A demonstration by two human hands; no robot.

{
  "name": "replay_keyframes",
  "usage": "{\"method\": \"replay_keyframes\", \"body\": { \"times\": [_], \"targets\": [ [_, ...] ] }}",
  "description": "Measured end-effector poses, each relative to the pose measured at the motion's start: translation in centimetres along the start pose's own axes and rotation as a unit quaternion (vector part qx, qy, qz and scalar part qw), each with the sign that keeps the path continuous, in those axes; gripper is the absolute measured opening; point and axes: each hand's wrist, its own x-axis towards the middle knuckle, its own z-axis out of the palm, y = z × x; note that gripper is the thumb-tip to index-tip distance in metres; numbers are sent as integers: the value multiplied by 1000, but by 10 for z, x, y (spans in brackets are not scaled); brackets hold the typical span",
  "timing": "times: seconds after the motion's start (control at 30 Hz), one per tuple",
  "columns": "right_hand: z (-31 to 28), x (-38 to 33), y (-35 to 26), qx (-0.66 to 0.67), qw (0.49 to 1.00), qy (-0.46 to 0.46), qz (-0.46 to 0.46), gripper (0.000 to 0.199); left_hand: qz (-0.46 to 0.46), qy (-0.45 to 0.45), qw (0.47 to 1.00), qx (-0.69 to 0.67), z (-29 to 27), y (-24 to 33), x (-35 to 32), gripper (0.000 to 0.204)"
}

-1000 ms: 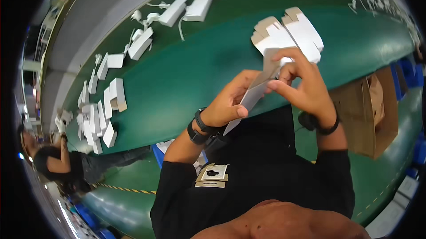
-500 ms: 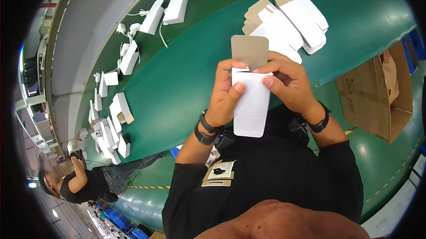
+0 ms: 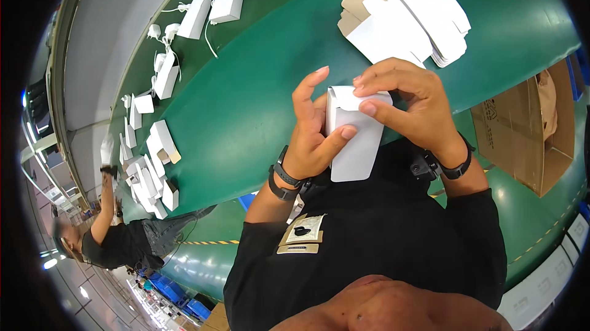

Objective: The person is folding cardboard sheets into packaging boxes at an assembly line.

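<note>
A small white carton (image 3: 356,149), folded into a box shape, stands between my hands in front of my chest. My left hand (image 3: 304,140) grips its left side, thumb on the front face and index finger raised off it. My right hand (image 3: 418,103) pinches the top flap at the carton's upper end, with thumb and fingertips on it. Beyond my right hand lie two stacks of flat white cartons (image 3: 393,27) with grey-brown inner flaps.
On the green table (image 3: 264,85), a pile of white boxes (image 3: 147,186) lies at the left. White boxes with plugs and cables (image 3: 194,14) line the far-left side. A brown cardboard box (image 3: 510,146) stands at the right. A co-worker (image 3: 123,239) is at the lower left.
The carton has gone from flat-looking with its grey flap up to a box with that flap folded over. My left index finger has lifted. The co-worker's arm has reached out.
</note>
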Motion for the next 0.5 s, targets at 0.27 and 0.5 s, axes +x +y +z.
{"method": "replay_keyframes", "body": {
  "times": [0.27,0.5],
  "targets": [
    [-4,2,-13,34,992,-28,119,15,6,-5,1000,-5,0,-2,0,79],
    [-9,1,-11,-8,994,-45,96,11,29,15,999,0,1,-6,1,55]
  ]
}}
